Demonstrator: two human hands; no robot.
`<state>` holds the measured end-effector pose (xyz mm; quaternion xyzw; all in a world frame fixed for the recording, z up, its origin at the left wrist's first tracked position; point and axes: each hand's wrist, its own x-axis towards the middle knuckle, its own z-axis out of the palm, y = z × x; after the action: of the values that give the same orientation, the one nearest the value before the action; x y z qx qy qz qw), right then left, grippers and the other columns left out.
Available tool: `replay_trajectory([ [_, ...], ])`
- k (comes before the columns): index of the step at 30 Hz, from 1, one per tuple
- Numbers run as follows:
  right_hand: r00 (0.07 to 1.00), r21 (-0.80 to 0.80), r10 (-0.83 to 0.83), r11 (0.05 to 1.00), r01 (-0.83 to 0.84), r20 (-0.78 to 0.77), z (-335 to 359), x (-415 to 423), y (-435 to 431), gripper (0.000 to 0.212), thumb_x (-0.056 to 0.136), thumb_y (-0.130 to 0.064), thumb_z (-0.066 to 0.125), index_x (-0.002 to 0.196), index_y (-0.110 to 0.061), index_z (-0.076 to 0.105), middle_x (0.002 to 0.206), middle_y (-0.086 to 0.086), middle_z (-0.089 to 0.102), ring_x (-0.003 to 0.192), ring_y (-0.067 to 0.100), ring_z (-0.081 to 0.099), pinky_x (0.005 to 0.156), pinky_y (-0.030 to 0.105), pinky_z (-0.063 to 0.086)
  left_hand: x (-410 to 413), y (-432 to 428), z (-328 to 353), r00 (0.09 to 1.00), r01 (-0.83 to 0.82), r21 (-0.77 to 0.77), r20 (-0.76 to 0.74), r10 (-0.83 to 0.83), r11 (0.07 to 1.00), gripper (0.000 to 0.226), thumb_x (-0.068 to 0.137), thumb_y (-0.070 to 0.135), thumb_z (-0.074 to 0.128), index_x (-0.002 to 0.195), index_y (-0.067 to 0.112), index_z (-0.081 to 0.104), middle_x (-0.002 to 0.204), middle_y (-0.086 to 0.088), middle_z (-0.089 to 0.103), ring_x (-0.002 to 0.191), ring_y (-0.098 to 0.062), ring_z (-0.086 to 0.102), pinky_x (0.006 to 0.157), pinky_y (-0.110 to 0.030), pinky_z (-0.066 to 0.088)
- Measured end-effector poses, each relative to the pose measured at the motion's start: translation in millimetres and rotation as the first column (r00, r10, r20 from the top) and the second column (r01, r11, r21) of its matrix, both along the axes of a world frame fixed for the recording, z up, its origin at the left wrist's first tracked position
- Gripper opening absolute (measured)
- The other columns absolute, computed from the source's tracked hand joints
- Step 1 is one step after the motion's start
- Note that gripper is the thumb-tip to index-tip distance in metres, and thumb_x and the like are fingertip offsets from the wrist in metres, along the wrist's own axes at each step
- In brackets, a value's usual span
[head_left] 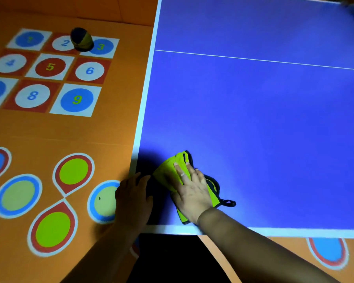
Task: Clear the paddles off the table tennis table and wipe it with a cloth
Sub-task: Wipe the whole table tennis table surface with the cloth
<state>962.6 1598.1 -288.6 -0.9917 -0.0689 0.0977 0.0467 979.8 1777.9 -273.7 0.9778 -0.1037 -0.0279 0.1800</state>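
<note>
My right hand lies flat with fingers straight, pressing the cloth onto the table at its near left corner. My left hand sits relaxed and empty at the table's left edge, just beside the cloth. On the floor, well apart, a small dark bundle rests on a number grid.
</note>
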Motion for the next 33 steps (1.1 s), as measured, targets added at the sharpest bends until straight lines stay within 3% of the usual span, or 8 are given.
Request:
replay_trajectory([
  [5,0.997,0.078,0.073,0.994,-0.071,-0.021,10.3,-51.4,0.1,0.065,0.071,-0.037,0.056,0.134,-0.041,0.042,0.139,-0.006,0.049,0.132,0.031,0.042,0.108,0.044,0.035,-40.1,-12.8,4.1,0.998,0.057,-0.001,-0.033,-0.057,0.998,0.074,0.037,0.007,0.089,0.108,0.005,0.066,0.107,-0.02,0.064,0.091,-0.045,0.062,0.071,-0.052,0.052],
  [8,0.996,0.135,0.085,0.988,-0.08,-0.033,13.0,-62.9,-14.4,0.076,0.064,-0.031,0.068,0.136,-0.038,0.044,0.141,-0.006,0.048,0.128,0.033,0.05,0.101,0.046,0.043,-50.6,-30.0,5.6,0.993,0.115,-0.006,0.0,-0.115,0.993,0.068,0.045,0.011,0.082,0.11,0.007,0.063,0.107,-0.021,0.064,0.092,-0.045,0.061,0.077,-0.054,0.051],
  [14,0.999,0.166,0.045,0.985,-0.042,-0.014,13.9,-81.2,-64.2,0.077,0.061,-0.032,0.068,0.134,-0.037,0.043,0.136,-0.005,0.055,0.122,0.031,0.055,0.097,0.045,0.048,-47.8,-77.3,11.3,0.983,0.181,0.057,0.019,-0.183,0.982,0.06,0.051,0.021,0.063,0.109,0.007,0.064,0.108,-0.02,0.063,0.093,-0.042,0.061,0.078,-0.053,0.051],
  [17,1.0,0.182,-0.027,0.983,0.026,-0.001,13.8,-89.1,-106.0,0.07,0.065,-0.031,0.063,0.133,-0.039,0.05,0.139,-0.005,0.053,0.126,0.03,0.052,0.1,0.044,0.044,-46.4,-110.8,16.0,0.975,0.219,0.113,0.006,-0.221,0.969,0.058,0.053,0.021,0.074,0.108,0.005,0.067,0.109,-0.02,0.063,0.092,-0.042,0.062,0.075,-0.052,0.051],
  [20,0.997,0.193,-0.075,0.978,0.074,-0.001,12.5,-98.7,-158.5,0.068,0.068,-0.031,0.062,0.135,-0.038,0.05,0.143,-0.006,0.049,0.129,0.029,0.049,0.103,0.043,0.041,-46.6,-157.0,22.9,0.968,0.249,0.14,-0.001,-0.251,0.958,0.073,0.036,0.014,0.091,0.105,0.004,0.068,0.105,-0.021,0.065,0.087,-0.042,0.063,0.069,-0.051,0.053],
  [25,0.98,0.188,-0.2,0.962,0.2,-0.018,15.3,-115.2,-255.6,0.057,0.07,-0.033,0.04,0.123,-0.032,0.061,0.14,-0.005,0.052,0.125,0.028,0.054,0.098,0.045,0.048,-48.0,-249.9,32.4,0.947,0.315,0.15,0.012,-0.32,0.937,0.074,0.032,0.016,0.092,0.101,0.004,0.07,0.101,-0.02,0.066,0.083,-0.042,0.064,0.065,-0.051,0.054],
  [28,0.979,0.163,-0.204,0.965,0.206,-0.027,16.7,-125.2,-313.1,0.06,0.071,-0.032,0.04,0.129,-0.035,0.057,0.143,-0.004,0.05,0.125,0.03,0.053,0.102,0.042,0.038,-48.0,-306.7,35.1,0.937,0.343,0.147,0.017,-0.35,0.928,0.072,0.033,0.017,0.092,0.101,0.005,0.07,0.101,-0.019,0.067,0.084,-0.041,0.064,0.066,-0.049,0.054],
  [33,0.964,0.16,-0.259,0.951,0.265,-0.055,16.7,-142.7,-403.0,0.06,0.072,-0.034,0.042,0.132,-0.038,0.047,0.144,-0.004,0.048,0.126,0.03,0.053,0.1,0.042,0.042,-52.0,-396.3,32.5,0.926,0.372,0.12,0.018,-0.377,0.92,0.071,0.035,0.017,0.09,0.102,0.006,0.07,0.104,-0.017,0.066,0.086,-0.041,0.064,0.068,-0.049,0.053],
])
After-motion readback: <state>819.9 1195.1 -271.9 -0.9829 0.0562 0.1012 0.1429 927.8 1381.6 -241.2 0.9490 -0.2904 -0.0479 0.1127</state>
